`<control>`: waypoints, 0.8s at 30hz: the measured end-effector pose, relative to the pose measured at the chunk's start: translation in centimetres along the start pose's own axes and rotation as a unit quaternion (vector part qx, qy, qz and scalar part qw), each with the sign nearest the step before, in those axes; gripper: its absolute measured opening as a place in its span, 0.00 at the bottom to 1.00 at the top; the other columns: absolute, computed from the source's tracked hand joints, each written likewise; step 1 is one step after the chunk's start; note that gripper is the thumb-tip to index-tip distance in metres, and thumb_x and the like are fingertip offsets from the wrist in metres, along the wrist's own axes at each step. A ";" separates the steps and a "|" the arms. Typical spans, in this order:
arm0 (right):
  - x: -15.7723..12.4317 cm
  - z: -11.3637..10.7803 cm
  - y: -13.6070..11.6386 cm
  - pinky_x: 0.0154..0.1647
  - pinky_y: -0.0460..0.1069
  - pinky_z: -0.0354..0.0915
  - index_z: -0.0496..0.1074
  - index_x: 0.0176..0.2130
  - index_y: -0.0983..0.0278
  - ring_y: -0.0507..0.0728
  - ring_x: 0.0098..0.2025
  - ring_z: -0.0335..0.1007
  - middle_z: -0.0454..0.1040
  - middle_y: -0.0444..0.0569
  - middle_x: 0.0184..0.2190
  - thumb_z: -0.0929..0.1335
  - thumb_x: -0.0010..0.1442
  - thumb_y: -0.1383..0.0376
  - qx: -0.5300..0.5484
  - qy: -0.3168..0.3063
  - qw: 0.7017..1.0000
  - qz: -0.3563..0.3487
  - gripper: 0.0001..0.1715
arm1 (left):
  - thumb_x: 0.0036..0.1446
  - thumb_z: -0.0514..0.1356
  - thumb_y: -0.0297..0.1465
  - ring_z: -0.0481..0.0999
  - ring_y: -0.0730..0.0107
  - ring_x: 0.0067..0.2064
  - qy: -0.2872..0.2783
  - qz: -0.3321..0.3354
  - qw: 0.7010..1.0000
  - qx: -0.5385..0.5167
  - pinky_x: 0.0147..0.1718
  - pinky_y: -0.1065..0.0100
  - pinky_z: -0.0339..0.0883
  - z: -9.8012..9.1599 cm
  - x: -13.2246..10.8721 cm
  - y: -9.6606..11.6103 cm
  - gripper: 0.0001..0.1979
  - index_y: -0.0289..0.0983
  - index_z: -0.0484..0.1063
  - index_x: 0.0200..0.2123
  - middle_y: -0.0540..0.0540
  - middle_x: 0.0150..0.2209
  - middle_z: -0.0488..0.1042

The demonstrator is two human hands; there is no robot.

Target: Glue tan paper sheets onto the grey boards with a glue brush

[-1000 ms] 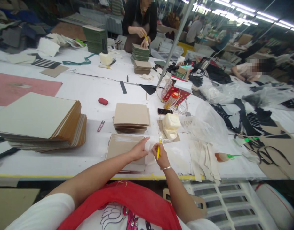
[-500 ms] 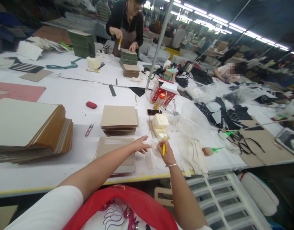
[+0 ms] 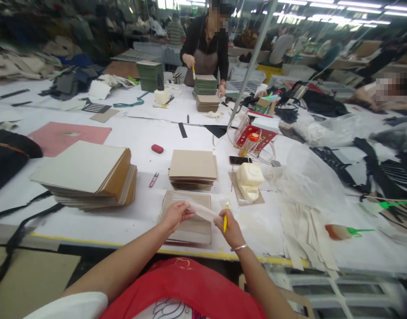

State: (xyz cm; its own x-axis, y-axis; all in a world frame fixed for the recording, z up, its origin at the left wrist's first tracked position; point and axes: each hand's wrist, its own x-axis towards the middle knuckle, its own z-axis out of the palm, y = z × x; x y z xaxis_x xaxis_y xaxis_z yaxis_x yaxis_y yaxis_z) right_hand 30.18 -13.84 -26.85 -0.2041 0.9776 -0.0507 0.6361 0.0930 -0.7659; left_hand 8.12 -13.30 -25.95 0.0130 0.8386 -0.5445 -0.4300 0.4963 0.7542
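Note:
A pale, thin strip (image 3: 202, 212) is stretched between my two hands, above a beige board (image 3: 197, 231) lying near the table's front edge. My left hand (image 3: 175, 216) pinches the strip's left end. In my right hand (image 3: 232, 229) is a small yellow-handled brush (image 3: 225, 220), its pale tip pointing up, while the fingers also hold the strip's right end. Behind the board sits a stack of beige boards (image 3: 192, 165). To the right, a cut-open cream plastic container (image 3: 250, 175) rests on a piece of cardboard (image 3: 235, 190).
A tall stack of larger boards (image 3: 85, 167) stands at left, with pink thread snips (image 3: 153, 180) and a red case (image 3: 157, 149) nearby. Fabric strips (image 3: 308, 232) and a green-nozzled bottle (image 3: 339, 231) lie at right. Across the table, a co-worker (image 3: 206, 48) holds another brush.
My left hand has gone from open to pinching the pale strip, now lifted over the board. My right hand keeps the brush and grips the strip too. The view has swung left.

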 end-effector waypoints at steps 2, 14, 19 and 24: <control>0.6 1.4 -0.3 0.25 0.45 0.55 0.56 0.36 0.60 0.51 0.23 0.61 0.62 0.40 0.23 0.62 0.53 0.59 -0.004 0.017 1.000 0.008 0.11 | 0.46 0.61 0.34 0.73 0.74 0.29 0.045 0.009 0.998 0.042 0.27 0.72 0.69 -2.8 -0.2 0.2 0.11 0.34 0.66 0.30 0.49 0.27 0.70; 7.4 8.2 -1.5 0.24 0.44 0.47 0.61 0.40 0.64 0.51 0.22 0.58 0.64 0.42 0.22 0.61 0.54 0.59 -0.156 0.115 0.980 0.054 0.14 | 0.48 0.55 0.39 0.66 0.73 0.24 0.216 0.148 0.819 0.511 0.24 0.73 0.53 -9.4 5.1 2.4 0.14 0.35 0.68 0.19 0.50 0.19 0.68; 8.0 9.1 -1.2 0.23 0.44 0.45 0.61 0.41 0.64 0.50 0.22 0.56 0.64 0.42 0.22 0.62 0.55 0.60 -0.190 0.109 0.973 0.076 0.14 | 0.47 0.55 0.40 0.65 0.72 0.24 0.215 0.127 0.820 0.516 0.23 0.72 0.52 -9.9 6.1 2.1 0.15 0.35 0.68 0.20 0.49 0.20 0.69; 8.3 9.2 -1.4 0.23 0.44 0.44 0.60 0.41 0.64 0.50 0.22 0.56 0.64 0.42 0.21 0.62 0.55 0.58 -0.207 0.107 0.968 0.096 0.15 | 0.48 0.54 0.40 0.66 0.72 0.24 0.218 0.108 0.817 0.522 0.24 0.72 0.52 -10.1 6.4 2.0 0.15 0.35 0.68 0.20 0.49 0.21 0.70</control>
State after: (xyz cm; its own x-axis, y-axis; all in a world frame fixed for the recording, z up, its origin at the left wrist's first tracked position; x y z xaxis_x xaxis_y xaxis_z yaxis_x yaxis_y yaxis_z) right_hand 20.79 -7.57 -32.11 0.0788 0.9969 0.0018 0.8998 -0.0704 -0.4305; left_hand -1.74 -9.20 -31.66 -0.3820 0.8857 -0.2637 0.6286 0.4582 0.6284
